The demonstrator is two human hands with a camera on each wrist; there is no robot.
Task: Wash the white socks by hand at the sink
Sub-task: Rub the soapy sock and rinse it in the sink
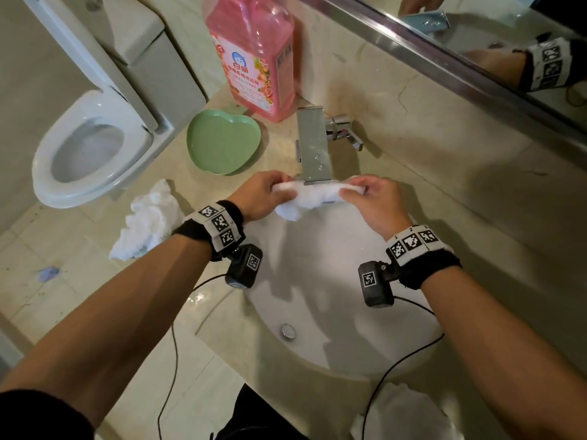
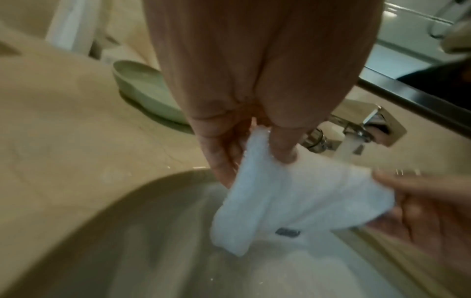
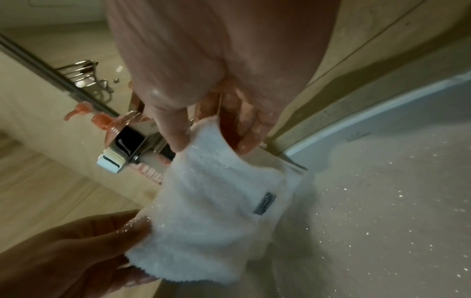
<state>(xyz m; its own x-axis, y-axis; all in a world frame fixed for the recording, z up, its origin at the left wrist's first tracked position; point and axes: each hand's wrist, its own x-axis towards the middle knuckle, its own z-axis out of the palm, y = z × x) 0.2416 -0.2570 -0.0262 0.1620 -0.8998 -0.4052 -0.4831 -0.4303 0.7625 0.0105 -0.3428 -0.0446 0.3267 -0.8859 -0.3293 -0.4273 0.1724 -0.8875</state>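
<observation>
Both the left hand (image 1: 261, 195) and right hand (image 1: 374, 198) pinch the limp, fluffy white terry sock (image 1: 313, 193) by its edges under the chrome tap (image 1: 313, 147); it is probably waterlogged and heavy, so best gripped by bunched cloth.

A beige marble surface (image 1: 413, 160) runs below a metal-framed mirror (image 1: 476, 33) on the back wall. A white toilet (image 1: 92, 147) with raised lid stands at left on a pale tiled floor (image 1: 47, 255). Light is dim and warm.
</observation>
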